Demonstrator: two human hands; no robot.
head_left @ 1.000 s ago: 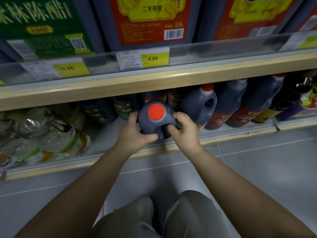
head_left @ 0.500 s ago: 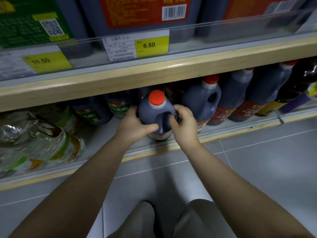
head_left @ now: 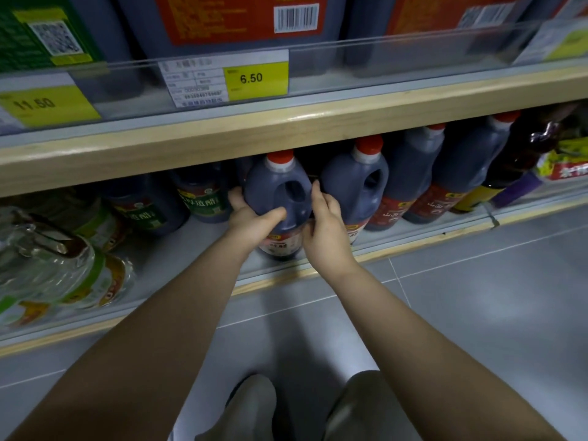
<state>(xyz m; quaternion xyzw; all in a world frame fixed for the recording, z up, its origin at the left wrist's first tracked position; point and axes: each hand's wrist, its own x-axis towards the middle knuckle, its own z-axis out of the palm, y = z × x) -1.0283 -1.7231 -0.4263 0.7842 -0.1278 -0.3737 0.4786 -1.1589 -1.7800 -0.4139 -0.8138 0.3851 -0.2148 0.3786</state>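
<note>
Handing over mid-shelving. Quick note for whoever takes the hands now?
Left hand: grips the jug on its left side, thumb across the front.
Right hand: holds the jug's right side, thumb pointing up.
Jug: dark, red cap, upright near the front edge of the bottom shelf. It sits between the green-label bottles and a matching jug, handle facing out.
Done: the jug appears to stand on the shelf.
Left: probably square it with the row, then release both hands.

Dim bluish light; lower shelf [head_left: 194, 240] lay shadowed; jug [head_left: 273, 192] was sharp; glare streaked upper shelf edge [head_left: 318, 127]; price tags [head_left: 51, 103] blurred, bowed.
</note>
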